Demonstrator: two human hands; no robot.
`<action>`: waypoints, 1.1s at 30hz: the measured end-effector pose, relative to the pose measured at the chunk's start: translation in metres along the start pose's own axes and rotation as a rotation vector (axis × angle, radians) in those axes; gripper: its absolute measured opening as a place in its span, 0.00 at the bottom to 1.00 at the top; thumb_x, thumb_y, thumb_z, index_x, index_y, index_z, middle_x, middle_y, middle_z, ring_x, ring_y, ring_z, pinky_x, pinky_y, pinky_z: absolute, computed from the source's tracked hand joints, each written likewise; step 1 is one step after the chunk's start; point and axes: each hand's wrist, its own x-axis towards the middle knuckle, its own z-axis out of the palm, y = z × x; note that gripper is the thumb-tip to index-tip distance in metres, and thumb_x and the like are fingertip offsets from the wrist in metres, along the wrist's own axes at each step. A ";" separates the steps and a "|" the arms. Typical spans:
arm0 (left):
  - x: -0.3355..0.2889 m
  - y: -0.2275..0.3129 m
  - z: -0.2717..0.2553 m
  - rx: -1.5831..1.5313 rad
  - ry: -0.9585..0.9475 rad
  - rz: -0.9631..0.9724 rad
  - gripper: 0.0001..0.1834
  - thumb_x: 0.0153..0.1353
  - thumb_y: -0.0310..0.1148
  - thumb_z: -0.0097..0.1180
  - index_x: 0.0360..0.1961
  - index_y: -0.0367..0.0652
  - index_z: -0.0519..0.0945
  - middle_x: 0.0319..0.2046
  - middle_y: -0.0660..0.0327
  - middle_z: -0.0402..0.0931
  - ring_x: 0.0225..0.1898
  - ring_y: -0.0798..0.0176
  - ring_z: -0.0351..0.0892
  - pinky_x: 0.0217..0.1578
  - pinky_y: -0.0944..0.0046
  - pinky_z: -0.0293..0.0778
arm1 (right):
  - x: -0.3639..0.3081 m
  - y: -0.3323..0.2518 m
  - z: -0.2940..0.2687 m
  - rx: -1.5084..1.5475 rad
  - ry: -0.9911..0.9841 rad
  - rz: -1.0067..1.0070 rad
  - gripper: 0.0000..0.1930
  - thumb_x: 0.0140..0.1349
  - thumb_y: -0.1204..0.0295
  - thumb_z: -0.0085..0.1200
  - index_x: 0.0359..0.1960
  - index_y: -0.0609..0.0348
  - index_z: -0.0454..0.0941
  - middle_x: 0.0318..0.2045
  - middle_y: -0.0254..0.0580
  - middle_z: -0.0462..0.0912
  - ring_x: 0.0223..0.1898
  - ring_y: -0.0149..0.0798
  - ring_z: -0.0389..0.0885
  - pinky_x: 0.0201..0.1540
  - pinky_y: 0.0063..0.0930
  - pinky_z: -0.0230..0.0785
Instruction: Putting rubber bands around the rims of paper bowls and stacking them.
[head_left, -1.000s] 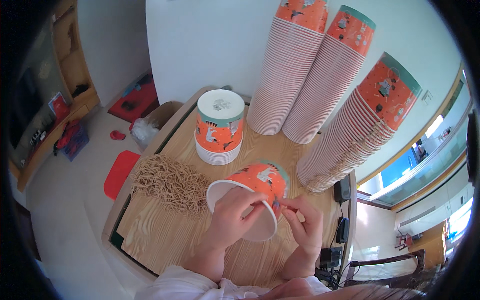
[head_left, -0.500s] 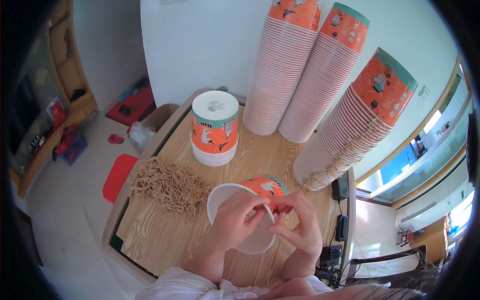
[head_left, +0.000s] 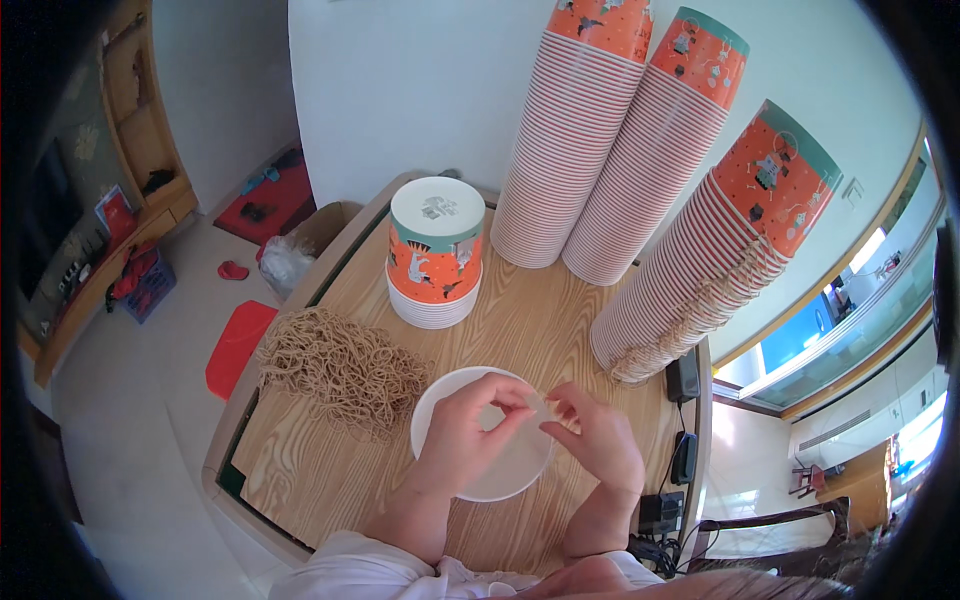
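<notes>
A white-lined paper bucket [head_left: 505, 482] stands in front of me with its round mouth facing up. Over its right side, my left hand [head_left: 470, 425] is closed in a pinch, thumb against fingers. My right hand [head_left: 598, 440] pinches just beside it at the right rim, its fingertips nearly meeting the left ones. What the fingertips hold is too small to make out. To the left of the bucket lies a tangled heap of tan cord loops [head_left: 345, 370]. A short stack of upturned orange-and-green buckets [head_left: 435, 265] stands behind.
Two tall stacks of nested buckets [head_left: 560, 150] [head_left: 655, 165] rise against the wall. Another leaning stack [head_left: 690, 265] on the right carries tan cords [head_left: 700, 310] along its rims. Black power adapters [head_left: 683, 455] and cables line the table's right edge. A red stool [head_left: 240, 345] stands to the left.
The bucket has tipped from a tilt, with its orange side showing, to mouth-up. Both hands have stayed near its right rim, and their fingertips have drawn slightly apart from the rim.
</notes>
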 end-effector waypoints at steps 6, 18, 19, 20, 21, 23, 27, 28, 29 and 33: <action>0.000 -0.006 0.003 -0.008 -0.075 -0.041 0.11 0.52 0.25 0.64 0.36 0.40 0.76 0.29 0.61 0.80 0.33 0.65 0.82 0.34 0.66 0.76 | -0.002 -0.021 -0.012 0.364 0.190 -0.296 0.16 0.50 0.82 0.62 0.42 0.62 0.78 0.35 0.46 0.80 0.38 0.42 0.81 0.41 0.29 0.73; 0.000 -0.008 0.005 0.047 -0.098 0.082 0.08 0.52 0.24 0.62 0.35 0.40 0.78 0.29 0.60 0.79 0.30 0.61 0.80 0.31 0.64 0.75 | 0.001 -0.017 -0.005 0.292 0.193 -0.278 0.06 0.52 0.80 0.62 0.32 0.64 0.80 0.27 0.44 0.80 0.31 0.43 0.79 0.32 0.29 0.71; 0.000 -0.007 0.005 0.094 -0.091 0.116 0.07 0.53 0.24 0.62 0.33 0.40 0.79 0.29 0.60 0.79 0.30 0.60 0.79 0.30 0.63 0.75 | 0.001 -0.016 -0.005 0.291 0.192 -0.279 0.06 0.52 0.80 0.62 0.32 0.64 0.80 0.27 0.44 0.80 0.31 0.43 0.79 0.32 0.29 0.71; 0.000 -0.008 0.005 0.093 -0.089 0.117 0.07 0.53 0.24 0.62 0.33 0.40 0.79 0.29 0.60 0.79 0.30 0.60 0.79 0.30 0.63 0.75 | 0.002 -0.015 -0.004 0.249 0.205 -0.300 0.04 0.54 0.78 0.61 0.30 0.64 0.79 0.26 0.44 0.79 0.29 0.44 0.78 0.31 0.30 0.70; 0.000 -0.008 0.006 0.096 -0.076 0.126 0.05 0.53 0.24 0.61 0.31 0.40 0.79 0.28 0.59 0.78 0.30 0.59 0.79 0.30 0.63 0.75 | 0.003 -0.015 -0.003 0.207 0.217 -0.322 0.04 0.55 0.77 0.60 0.29 0.64 0.79 0.25 0.45 0.78 0.28 0.45 0.78 0.30 0.32 0.69; 0.000 -0.010 0.006 0.096 -0.064 0.135 0.03 0.53 0.24 0.61 0.30 0.39 0.79 0.28 0.59 0.78 0.30 0.58 0.78 0.29 0.62 0.74 | 0.003 -0.015 -0.002 0.203 0.213 -0.301 0.04 0.56 0.75 0.59 0.28 0.64 0.78 0.24 0.45 0.77 0.27 0.46 0.77 0.29 0.33 0.68; 0.001 -0.017 0.008 0.126 -0.082 0.216 0.06 0.53 0.24 0.60 0.33 0.40 0.78 0.30 0.58 0.79 0.33 0.57 0.80 0.30 0.62 0.75 | 0.003 -0.012 0.002 0.186 0.209 -0.240 0.09 0.58 0.72 0.57 0.24 0.63 0.75 0.21 0.45 0.75 0.24 0.47 0.75 0.27 0.36 0.66; 0.000 -0.018 0.010 0.091 -0.070 0.225 0.07 0.54 0.24 0.60 0.34 0.40 0.78 0.30 0.58 0.79 0.33 0.58 0.81 0.30 0.62 0.75 | 0.004 -0.012 0.003 0.187 0.206 -0.241 0.09 0.58 0.72 0.57 0.24 0.63 0.75 0.21 0.45 0.75 0.24 0.47 0.75 0.27 0.36 0.66; -0.001 -0.017 0.011 0.092 -0.068 0.225 0.07 0.54 0.24 0.60 0.34 0.40 0.78 0.30 0.58 0.79 0.33 0.58 0.81 0.30 0.62 0.75 | 0.004 -0.013 0.004 0.192 0.206 -0.245 0.09 0.59 0.72 0.57 0.24 0.63 0.75 0.20 0.45 0.74 0.24 0.48 0.74 0.27 0.36 0.66; -0.002 -0.008 0.014 -0.146 -0.094 -0.029 0.08 0.54 0.25 0.61 0.36 0.39 0.77 0.30 0.59 0.80 0.29 0.62 0.81 0.28 0.64 0.74 | 0.005 -0.014 0.005 0.194 0.200 -0.218 0.10 0.59 0.72 0.57 0.24 0.64 0.74 0.19 0.46 0.73 0.24 0.49 0.74 0.26 0.37 0.65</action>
